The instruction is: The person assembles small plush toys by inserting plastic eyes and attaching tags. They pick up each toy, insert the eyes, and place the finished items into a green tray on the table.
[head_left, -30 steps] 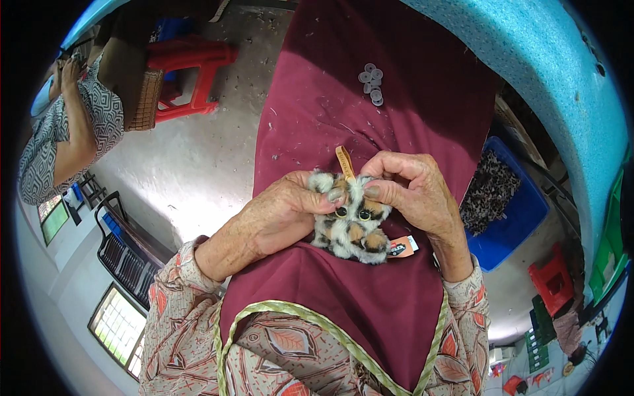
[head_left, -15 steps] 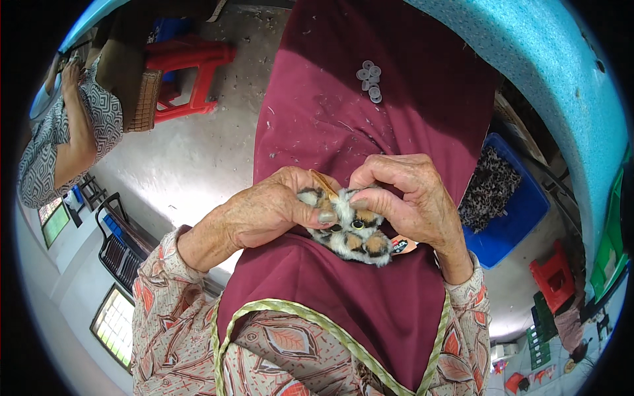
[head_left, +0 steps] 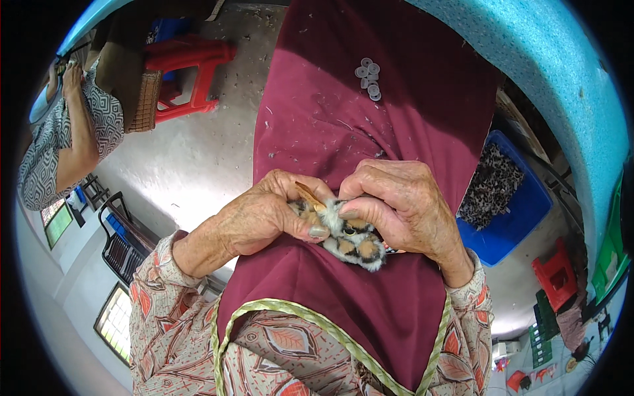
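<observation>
Between my hands, above my apron-covered lap, is a small plush animal head (head_left: 349,247) with white, tan and black fur and a shiny round eye. My left hand (head_left: 274,210) is closed on its left side, thumb pressed on the fur. A tan pointed piece (head_left: 309,196), perhaps an ear, sticks up beside the left fingers. My right hand (head_left: 397,206) pinches the fur at the top right, thumb against forefinger. Whether a small part sits in that pinch is hidden. The maroon apron (head_left: 317,125) carries a cluster of clear round plastic discs (head_left: 368,78) farther out.
A blue bin (head_left: 505,224) holding dark and pale fluffy scraps (head_left: 492,188) stands at right, below a curved light-blue table edge (head_left: 528,53). Red stools (head_left: 198,72) stand at far left, near another person (head_left: 72,138) in a patterned top. Another red stool (head_left: 556,274) is at right.
The plush head has tilted and shifted slightly, and its left eye is now covered. My right hand has moved a little left over the top of the fur.
</observation>
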A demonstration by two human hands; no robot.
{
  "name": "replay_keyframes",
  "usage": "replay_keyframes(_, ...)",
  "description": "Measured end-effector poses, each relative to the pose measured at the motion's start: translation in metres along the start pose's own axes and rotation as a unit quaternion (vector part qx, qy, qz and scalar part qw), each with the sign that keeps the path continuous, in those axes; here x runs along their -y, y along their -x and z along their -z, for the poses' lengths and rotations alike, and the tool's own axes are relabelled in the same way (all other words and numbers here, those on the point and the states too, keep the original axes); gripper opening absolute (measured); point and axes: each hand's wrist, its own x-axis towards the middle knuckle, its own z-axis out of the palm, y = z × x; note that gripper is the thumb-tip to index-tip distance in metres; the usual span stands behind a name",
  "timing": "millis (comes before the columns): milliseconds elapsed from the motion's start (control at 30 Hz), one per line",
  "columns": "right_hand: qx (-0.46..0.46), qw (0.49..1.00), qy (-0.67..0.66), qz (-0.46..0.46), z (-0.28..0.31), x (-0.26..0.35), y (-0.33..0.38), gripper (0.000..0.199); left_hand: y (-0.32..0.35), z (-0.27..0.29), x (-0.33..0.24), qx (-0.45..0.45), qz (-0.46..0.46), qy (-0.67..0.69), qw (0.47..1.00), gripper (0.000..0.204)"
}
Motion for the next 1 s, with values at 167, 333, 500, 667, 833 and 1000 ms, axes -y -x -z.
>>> replay_keyframes(167,0.005,1.000,-0.025,0.006,-0.003,0.002,0.001,0.012,0.002,0.008,0.003,0.072,0.029,0.007,0.997,0.029)
replay_keyframes(333,0.007,0.999,-0.038,0.008,-0.010,0.004,0.000,0.012,0.004,0.001,-0.004,0.062,0.010,-0.092,0.994,0.026)
replay_keyframes(500,0.038,0.999,-0.035,-0.002,-0.013,0.006,0.004,0.011,0.015,0.008,-0.013,0.068,0.041,-0.282,0.956,0.033)
replay_keyframes(667,0.040,0.998,-0.053,0.001,-0.003,0.008,0.003,0.010,0.021,0.026,0.005,0.159,0.056,-0.014,0.986,0.048)
replay_keyframes(833,0.006,0.997,-0.076,0.009,-0.004,0.001,0.003,0.010,0.015,0.021,0.018,0.163,0.039,0.060,0.984,0.061)
replay_keyframes(1000,0.019,0.997,-0.075,0.002,-0.008,0.002,0.002,0.011,0.013,0.025,0.028,0.158,0.041,0.096,0.982,0.057)
